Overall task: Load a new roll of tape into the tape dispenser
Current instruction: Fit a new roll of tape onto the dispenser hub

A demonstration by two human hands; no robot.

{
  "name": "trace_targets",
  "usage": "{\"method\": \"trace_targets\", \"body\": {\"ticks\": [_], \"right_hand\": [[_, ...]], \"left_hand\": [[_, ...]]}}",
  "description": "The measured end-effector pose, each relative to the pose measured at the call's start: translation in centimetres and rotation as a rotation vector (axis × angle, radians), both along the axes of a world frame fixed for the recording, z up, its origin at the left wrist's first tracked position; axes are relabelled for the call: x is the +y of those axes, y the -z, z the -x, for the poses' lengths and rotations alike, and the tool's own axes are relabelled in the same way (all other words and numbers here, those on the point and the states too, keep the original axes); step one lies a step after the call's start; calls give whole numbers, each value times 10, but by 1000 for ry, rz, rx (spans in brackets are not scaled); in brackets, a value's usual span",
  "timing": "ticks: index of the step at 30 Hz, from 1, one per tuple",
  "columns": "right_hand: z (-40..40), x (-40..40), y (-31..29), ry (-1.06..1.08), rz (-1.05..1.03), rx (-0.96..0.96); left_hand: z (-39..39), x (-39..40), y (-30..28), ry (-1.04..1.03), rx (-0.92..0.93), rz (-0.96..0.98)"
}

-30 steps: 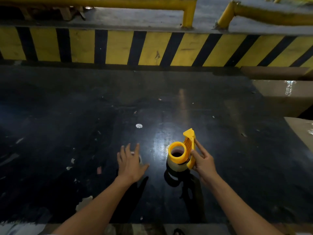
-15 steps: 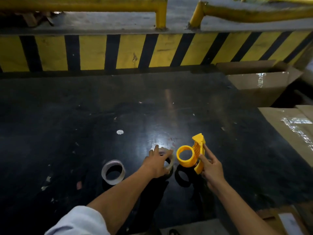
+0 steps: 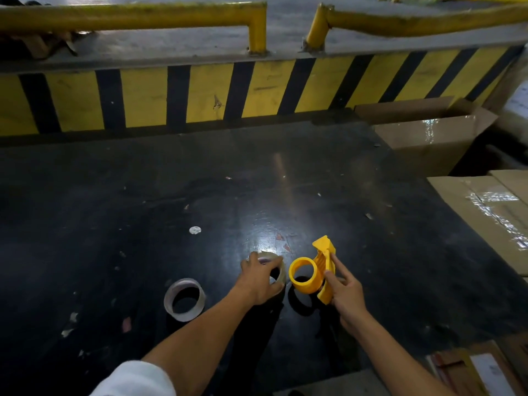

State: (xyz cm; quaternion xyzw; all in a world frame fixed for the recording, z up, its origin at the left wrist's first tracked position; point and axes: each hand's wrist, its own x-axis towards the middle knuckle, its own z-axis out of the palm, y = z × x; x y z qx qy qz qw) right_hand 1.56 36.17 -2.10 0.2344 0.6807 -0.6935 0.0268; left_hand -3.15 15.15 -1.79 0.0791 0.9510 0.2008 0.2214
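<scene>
My right hand (image 3: 345, 290) grips a yellow plastic tape dispenser (image 3: 311, 271) by its handle and holds it just above the black table (image 3: 143, 210). Its round hub faces left with no roll on it. My left hand (image 3: 258, 277) rests fingers-down on a clear tape roll (image 3: 278, 271) that lies on the table right beside the hub. The hand covers most of that roll. A second clear roll (image 3: 185, 299) lies flat further left, untouched.
A yellow-and-black striped wall (image 3: 200, 92) with yellow rails (image 3: 128, 15) closes the far side. Cardboard boxes (image 3: 428, 132) stand at the right edge, and another box (image 3: 485, 212) is nearer. Paper scraps dot the table's left part.
My left hand crossed from the left roll to the roll beside the dispenser and closed over it. The dispenser now sits off that roll, held slightly to its right.
</scene>
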Motion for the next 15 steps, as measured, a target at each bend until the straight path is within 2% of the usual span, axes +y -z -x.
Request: {"method": "trace_targets", "body": {"ticks": [6, 11, 15], "right_hand": [[2, -12, 5, -31, -21, 0], [10, -34, 4, -141, -37, 39], [15, -44, -2, -175, -32, 52]], "left_hand": [[-12, -9, -17, -69, 75, -207], [-16, -11, -22, -15, 115, -224], [-19, -19, -33, -53, 101, -236]]}}
